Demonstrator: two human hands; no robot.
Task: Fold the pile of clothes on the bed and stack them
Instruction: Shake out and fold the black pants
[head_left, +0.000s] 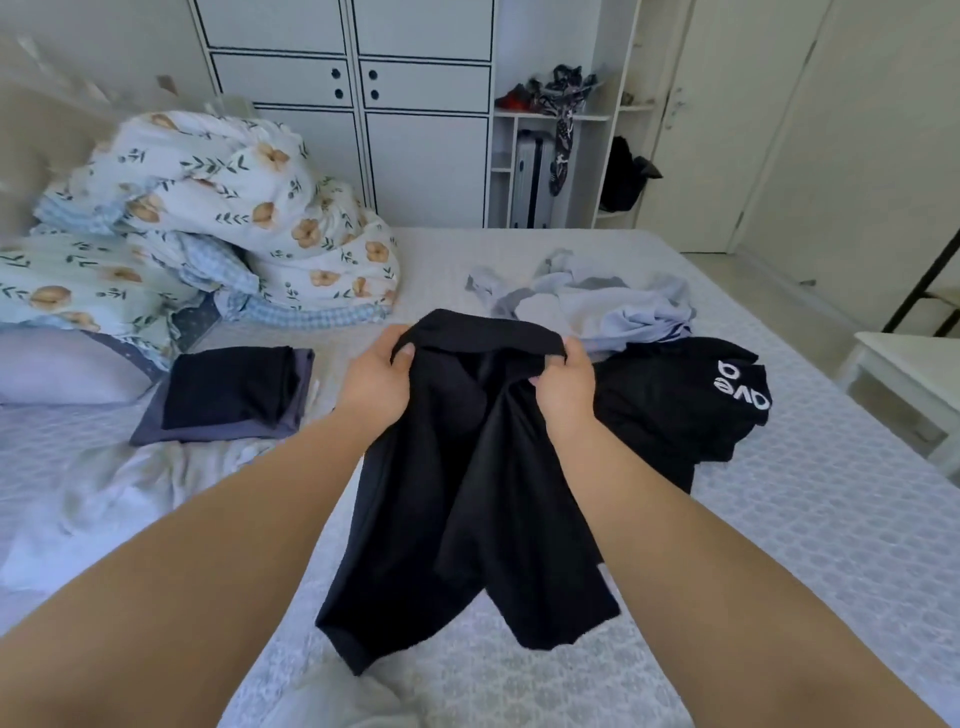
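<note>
STEP: straighten the waistband, judged best by drawing both grips apart until taut, then lay flat on the bed (779, 519) | GRIP: left hand (376, 384) and right hand (563, 387) each clench the black shorts (467, 493) at its top edge | LOOK: plain black, limp, two legs hanging, held above the bed, folded stack (228, 395) to the left

home bedroom, bed (779, 519) (floral duvet (249, 208)), wardrobe (415, 104)

We see black shorts (467, 493) held up mid-frame, legs hanging to the bed. Right of them lies a crumpled black shirt (675, 405) with white letters, touching a rumpled pale blue pile (613, 306) above. At left center sits a folded dark stack (228, 395).
</note>
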